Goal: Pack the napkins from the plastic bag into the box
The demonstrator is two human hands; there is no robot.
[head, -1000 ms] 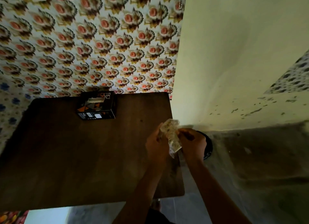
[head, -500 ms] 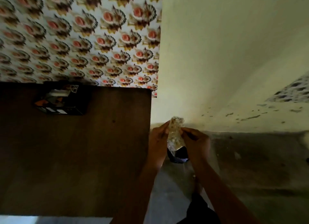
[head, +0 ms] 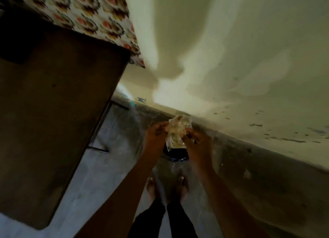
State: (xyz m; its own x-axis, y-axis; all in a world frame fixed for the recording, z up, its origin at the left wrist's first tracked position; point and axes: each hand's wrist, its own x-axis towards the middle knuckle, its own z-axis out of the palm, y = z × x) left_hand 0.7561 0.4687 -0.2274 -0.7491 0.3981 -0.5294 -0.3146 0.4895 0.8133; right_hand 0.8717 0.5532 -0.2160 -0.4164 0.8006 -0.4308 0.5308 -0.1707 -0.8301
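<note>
A crumpled clear plastic bag hangs between both hands, off the table and above the floor. My left hand pinches its left side and my right hand grips its right side. Directly under the bag sits a dark round container on the floor, mostly hidden by the hands. The black box lies at the far left on the table, blurred and dark. No napkins can be made out.
The dark wooden table fills the left side, its right edge near my left arm. A pale stained wall rises ahead. My bare feet stand on the grey floor. Patterned wallpaper is behind the table.
The hands carried the plastic bag rightward off the table's edge to above the dark container on the floor. The view swung right and down, so the box slid to the far left.
</note>
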